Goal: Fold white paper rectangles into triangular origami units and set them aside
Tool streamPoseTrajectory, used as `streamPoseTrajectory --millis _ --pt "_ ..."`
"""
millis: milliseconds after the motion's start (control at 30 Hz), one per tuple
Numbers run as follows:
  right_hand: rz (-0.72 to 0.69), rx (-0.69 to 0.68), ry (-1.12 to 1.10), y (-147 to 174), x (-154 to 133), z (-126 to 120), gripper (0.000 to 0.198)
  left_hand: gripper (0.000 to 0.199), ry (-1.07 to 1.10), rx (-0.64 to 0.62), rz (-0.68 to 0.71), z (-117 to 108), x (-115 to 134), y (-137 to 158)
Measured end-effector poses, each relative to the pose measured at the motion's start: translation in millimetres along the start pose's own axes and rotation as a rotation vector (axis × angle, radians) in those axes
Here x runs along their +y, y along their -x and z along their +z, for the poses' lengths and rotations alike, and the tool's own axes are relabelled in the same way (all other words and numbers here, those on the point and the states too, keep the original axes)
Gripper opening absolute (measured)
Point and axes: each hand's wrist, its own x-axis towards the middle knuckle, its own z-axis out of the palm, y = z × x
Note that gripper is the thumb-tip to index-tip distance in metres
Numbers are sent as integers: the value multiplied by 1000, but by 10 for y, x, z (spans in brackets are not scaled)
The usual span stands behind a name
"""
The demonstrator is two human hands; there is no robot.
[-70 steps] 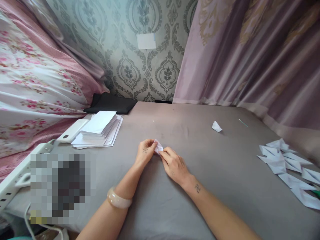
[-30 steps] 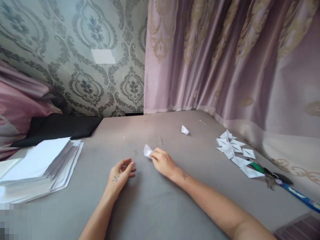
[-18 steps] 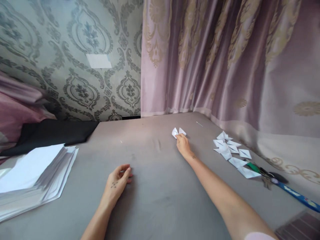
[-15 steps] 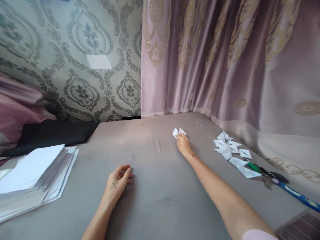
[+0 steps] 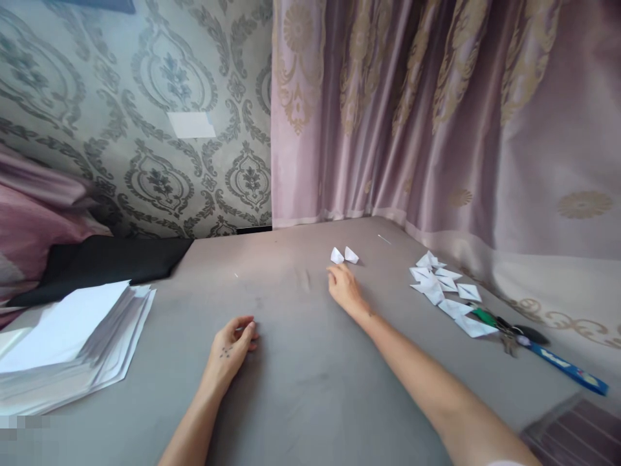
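Folded paper [image 5: 336, 255]: small, white, pointed at top, creased, sitting on the gray sheet [image 5: 310, 401] toward the far side, near the curtain [image 5: 301, 162]. Second paper [image 5: 352, 255] just beside it, much the same shape and size, leaning a bit the other way; narrow gap between their tips, bases close together.

Right hand [image 5: 343, 285] is just on the near side of the pair, arm stretched out, back of hand up. Fingers loosely bent, thumb apart from the index finger, nothing seen in the grip. Fingertips very near the first paper's base; can't tell if they touch.

Left hand [image 5: 233, 343] rests low over the sheet, well apart from the pair. Fingers half curled, thumb slightly off them, holding nothing.

Other stuff: cluster of folded pieces [image 5: 429, 290] to the right, white, pointed, several overlapping, slits showing on some. Keys [image 5: 509, 346] with a blue lanyard [image 5: 567, 370] just beyond that cluster's near end. Paper stack [image 5: 72, 323] at left, uneven edges, black cloth [image 5: 121, 259] behind it. Thin white stick [image 5: 384, 239] past the pair.
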Motion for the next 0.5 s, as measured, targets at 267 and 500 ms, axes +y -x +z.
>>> streamPoseTrajectory --millis 267,500 --pt "-364 -274 -129 895 -883 250 27 35 -71 -126 55 4 -50 -5" --pt "-371 -243 -182 964 -876 379 30 27 -193 -153 63 -455 0 91"
